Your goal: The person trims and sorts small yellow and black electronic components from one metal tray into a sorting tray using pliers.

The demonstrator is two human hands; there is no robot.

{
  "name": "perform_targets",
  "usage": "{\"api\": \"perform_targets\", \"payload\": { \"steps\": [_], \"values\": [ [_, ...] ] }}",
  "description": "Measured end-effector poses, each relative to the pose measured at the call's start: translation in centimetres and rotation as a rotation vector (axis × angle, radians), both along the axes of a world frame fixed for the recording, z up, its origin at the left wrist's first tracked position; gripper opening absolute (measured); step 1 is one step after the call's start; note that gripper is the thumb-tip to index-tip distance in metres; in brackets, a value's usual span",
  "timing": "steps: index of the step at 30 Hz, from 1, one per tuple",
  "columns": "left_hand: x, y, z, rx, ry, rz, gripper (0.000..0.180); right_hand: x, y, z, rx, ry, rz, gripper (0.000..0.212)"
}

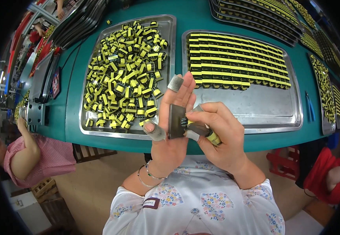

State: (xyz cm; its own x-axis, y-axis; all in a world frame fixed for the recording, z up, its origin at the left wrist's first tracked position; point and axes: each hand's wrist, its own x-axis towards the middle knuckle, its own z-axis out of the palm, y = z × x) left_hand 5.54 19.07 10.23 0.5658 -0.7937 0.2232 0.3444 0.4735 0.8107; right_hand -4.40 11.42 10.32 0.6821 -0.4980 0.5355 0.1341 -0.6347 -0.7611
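Left hand (pixel 176 144) spread, I bear a dark plate (pixel 175 117) lengthwise. My right hand (pixel 226 135) pinches a component (pixel 199 129), pins (pixel 184 122) pointing left.

Yellow-black component (pixel 199 129), pins (pixel 184 122) leftward; dark rectangular block (pixel 175 122) beside

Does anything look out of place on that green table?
Yes: one small black-and-yellow component lies alone on the green tabletop, beyond the far edge of the silver metal tray holding jumbled yellow-and-black pieces; it looks stray.
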Motion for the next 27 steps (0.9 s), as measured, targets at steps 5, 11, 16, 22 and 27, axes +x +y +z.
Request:
{"api": "perform_targets", "payload": {
  "steps": [5, 11, 16, 22, 27],
  "values": [
    [0.0, 0.2, 0.3, 0.117, -0.014, -0.083, 0.114, 0.4, -0.5, -0.1, 0.035, -0.025, 0.033, 0.04],
    [0.0, 0.4, -0.5, 0.096, -0.148, -0.068, 0.108, 0.2, -0.9, -0.9, 0.098, -0.051, 0.06, 0.035],
    [-0.3, 0.3, 0.2, 0.157, -0.149, -0.049, 0.107, 0.1, -0.8, -0.7, 0.054, -0.041, 0.064, 0.036],
    [-0.2, 0.2, 0.3, 0.169, -0.169, -0.052, 0.107, 0.1, -0.8, -0.8, 0.06, -0.068, 0.063, 0.037],
    [-0.1, 0.3, 0.0, 0.165, -0.174, -0.069, 0.107, -0.1, -0.7, -0.8, 0.075, -0.041, 0.084, 0.03]
  ]
}}
